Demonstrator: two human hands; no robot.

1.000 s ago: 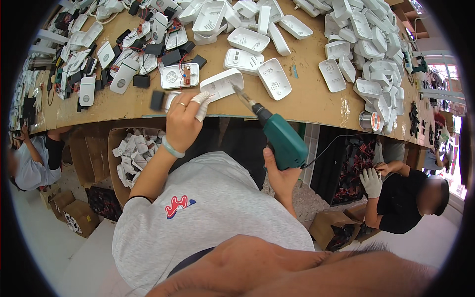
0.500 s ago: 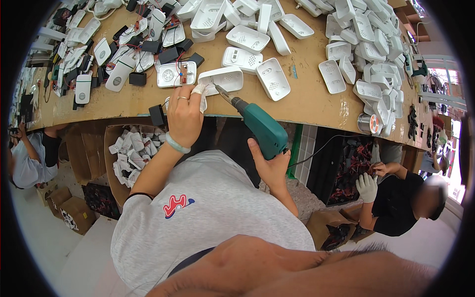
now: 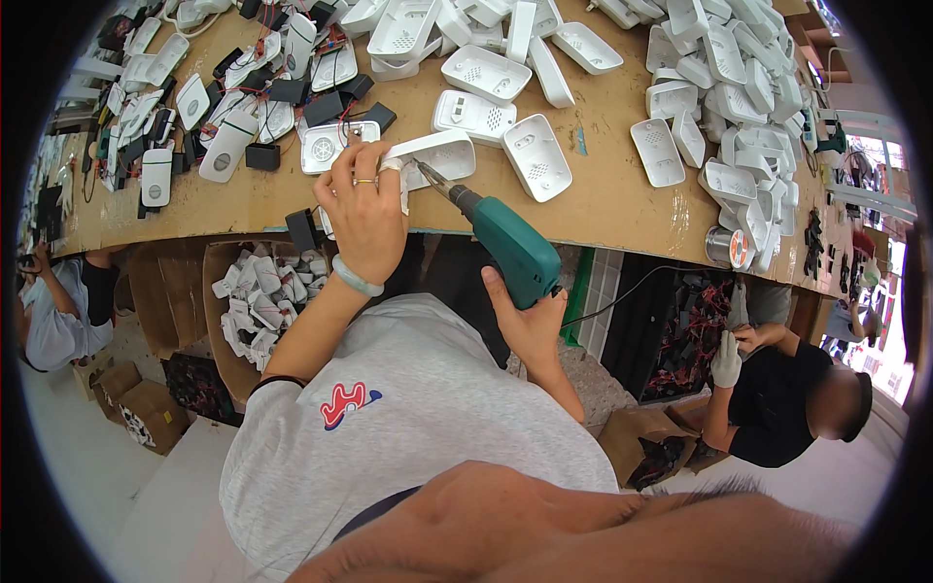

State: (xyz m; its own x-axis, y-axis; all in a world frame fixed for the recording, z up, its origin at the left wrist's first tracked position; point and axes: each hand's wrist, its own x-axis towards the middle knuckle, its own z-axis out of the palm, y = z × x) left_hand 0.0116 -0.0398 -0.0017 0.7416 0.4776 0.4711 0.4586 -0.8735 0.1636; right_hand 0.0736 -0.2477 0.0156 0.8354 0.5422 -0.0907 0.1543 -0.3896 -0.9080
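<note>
A green pistol-shaped soldering gun (image 3: 515, 251) is gripped by my right hand (image 3: 528, 325), with my fingers round its handle. Its metal tip points up and left into an open white plastic shell (image 3: 447, 157) at the table's front edge. At that shell's left end is my left hand (image 3: 367, 219), its fingers bent against the shell and white wrap on one finger. Fingertip contact is partly hidden. Just beyond my left fingers lies a white housing (image 3: 321, 148) with a round grille. Below it, a black box-shaped part (image 3: 301, 230) hangs over the table edge.
White shells (image 3: 739, 97) are heaped at the right, near a solder spool (image 3: 727, 247). Wired housings and black boxes (image 3: 262, 155) crowd the left. Under the table stands a carton of white parts (image 3: 222, 325). A co-worker (image 3: 777, 389) with a gloved hand sits at the right.
My left hand has turned a little, its fingers lifting and bending over the near side of the grilled housing. The soldering gun has shifted slightly left. The co-worker's gloved hand has turned.
</note>
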